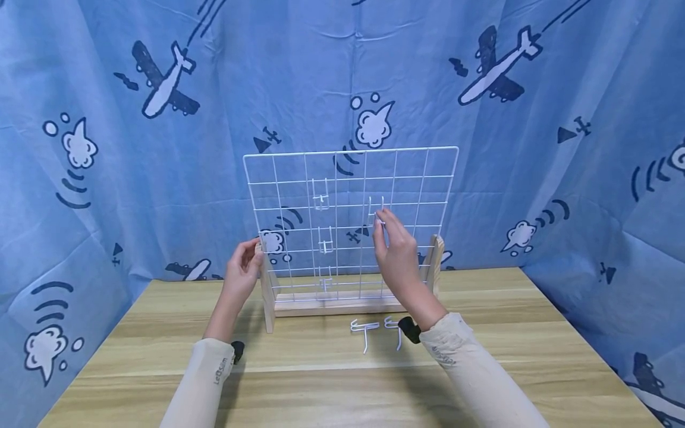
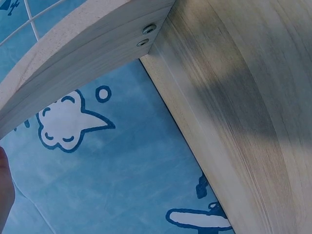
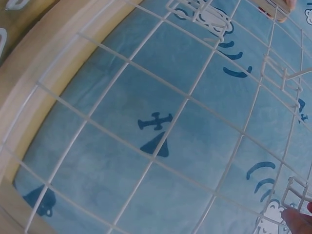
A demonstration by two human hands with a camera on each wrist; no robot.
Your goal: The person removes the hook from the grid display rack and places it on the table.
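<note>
A white wire grid panel (image 1: pixel 350 178) stands upright in a wooden stand (image 1: pixel 332 307). My left hand (image 1: pixel 242 270) grips the top of the stand's left upright (image 1: pixel 266 291); in the left wrist view only a bit of that hand shows, by the wooden upright (image 2: pixel 73 53). At the grid's right half, my right hand (image 1: pixel 397 249) pinches a white wire hook (image 1: pixel 376 205), its back frame against the grid wires. The right wrist view shows this hook (image 3: pixel 295 192) and the fingertips (image 3: pixel 296 222); whether it is latched cannot be told.
Hooks hang in one column on the grid: a top hook (image 1: pixel 321 201), a middle hook (image 1: pixel 325 245) and a low hook (image 1: pixel 325 284). Two loose hooks, one left (image 1: pixel 365 327) and one right (image 1: pixel 397 328), lie on the wooden table (image 1: pixel 310 392). A blue curtain (image 1: pixel 299 77) surrounds the table.
</note>
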